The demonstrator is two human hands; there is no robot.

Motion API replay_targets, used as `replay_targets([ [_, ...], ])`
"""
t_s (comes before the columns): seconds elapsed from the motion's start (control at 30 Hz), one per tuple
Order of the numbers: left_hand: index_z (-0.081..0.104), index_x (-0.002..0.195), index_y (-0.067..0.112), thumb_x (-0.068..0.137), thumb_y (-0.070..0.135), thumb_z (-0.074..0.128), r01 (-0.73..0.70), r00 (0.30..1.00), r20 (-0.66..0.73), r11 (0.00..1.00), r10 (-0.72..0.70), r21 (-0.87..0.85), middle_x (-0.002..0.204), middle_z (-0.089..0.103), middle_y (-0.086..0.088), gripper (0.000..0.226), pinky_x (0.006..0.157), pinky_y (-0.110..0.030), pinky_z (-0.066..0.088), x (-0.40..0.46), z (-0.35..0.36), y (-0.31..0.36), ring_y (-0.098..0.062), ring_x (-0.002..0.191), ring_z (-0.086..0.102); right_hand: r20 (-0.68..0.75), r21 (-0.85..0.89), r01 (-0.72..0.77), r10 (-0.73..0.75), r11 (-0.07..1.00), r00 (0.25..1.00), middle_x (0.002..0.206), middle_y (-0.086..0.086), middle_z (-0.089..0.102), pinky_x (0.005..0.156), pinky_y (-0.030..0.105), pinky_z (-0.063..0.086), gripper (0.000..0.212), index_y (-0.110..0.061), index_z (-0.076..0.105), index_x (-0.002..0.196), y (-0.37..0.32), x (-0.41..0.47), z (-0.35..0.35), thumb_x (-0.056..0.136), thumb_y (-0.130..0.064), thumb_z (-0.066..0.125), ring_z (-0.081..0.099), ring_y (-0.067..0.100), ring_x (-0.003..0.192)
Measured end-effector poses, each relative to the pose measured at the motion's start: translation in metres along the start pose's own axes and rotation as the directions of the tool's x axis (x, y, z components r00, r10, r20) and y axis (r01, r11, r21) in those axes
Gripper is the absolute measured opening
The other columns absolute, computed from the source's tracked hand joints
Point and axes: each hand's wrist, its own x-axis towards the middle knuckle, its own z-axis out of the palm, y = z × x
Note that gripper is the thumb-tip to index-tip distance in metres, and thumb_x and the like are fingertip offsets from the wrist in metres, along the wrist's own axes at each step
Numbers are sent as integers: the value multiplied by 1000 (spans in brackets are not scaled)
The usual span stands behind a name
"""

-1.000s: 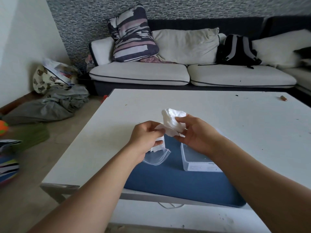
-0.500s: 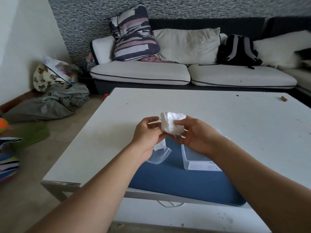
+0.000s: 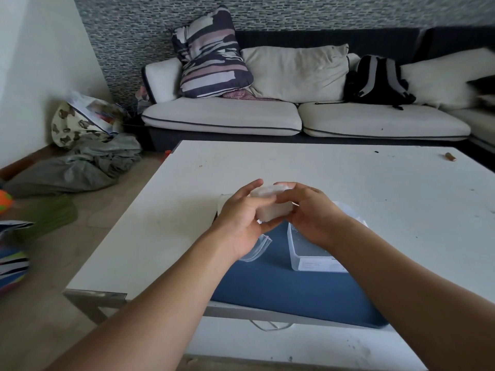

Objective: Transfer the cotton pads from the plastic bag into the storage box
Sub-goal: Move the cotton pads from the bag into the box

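White tabletop [image 3: 348, 183] carries a blue mat [image 3: 281, 287] with the clear storage box [image 3: 302, 253]. Above it, left hand [image 3: 241, 223] and right hand [image 3: 310, 218] each grip the cotton pads [image 3: 270, 207], clamped between them; plastic bag [image 3: 254, 250] hangs under the left.

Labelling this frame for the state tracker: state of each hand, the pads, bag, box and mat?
left hand: closed on the cotton pads, from the left
right hand: closed on the cotton pads, from the right
cotton pads: white stack, held between both hands above the table
plastic bag: clear, hanging below the left hand
storage box: clear, open-topped, upright on the mat
blue mat: flat on the white table
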Motion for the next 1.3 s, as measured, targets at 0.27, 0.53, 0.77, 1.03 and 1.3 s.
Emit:
replay_targets([
  [0.27,49,139,19,93,-7,46,-32,999,-12,981,35,190,122,67,-15,53,89,-40,56,-4,12,-7,-30,107,69,-37,-126,-106,102,986,994,72,2,64,71,33,47,26,-17,62,84,-9,-14,13,93,-41,56,60,20,73],
  [0.53,53,134,24,96,13,57,-76,993,-61,956,97,284,107,75,-7,40,95,-38,57,4,21,-13,-21,101,73,-74,-439,41,-82,898,994,96,9,73,86,38,54,46,-12,70,102,-8,-15,10,99,-53,50,68,21,96],
  [0.77,55,116,45,71,38,62,-77,983,-133,942,127,328,113,73,-5,47,105,-51,48,4,26,-20,-25,111,68,-95,-476,136,-205,869,974,85,15,64,78,42,58,49,6,63,96,-6,-15,1,101,-43,54,64,24,80],
  [1.03,51,126,30,88,9,55,-139,990,21,933,140,333,128,58,-17,44,104,-46,48,13,41,-24,-27,109,62,-67,-282,-171,158,944,985,95,11,71,76,33,60,44,1,71,111,-36,-25,-43,86,-34,75,69,23,84],
  [1.3,50,125,26,88,25,73,-338,931,258,337,259,879,112,57,5,44,71,-20,52,26,31,-41,-14,89,60,-550,-546,-331,-32,770,834,78,9,60,54,27,46,45,-2,70,96,-49,-14,-95,72,-35,88,53,19,60],
])
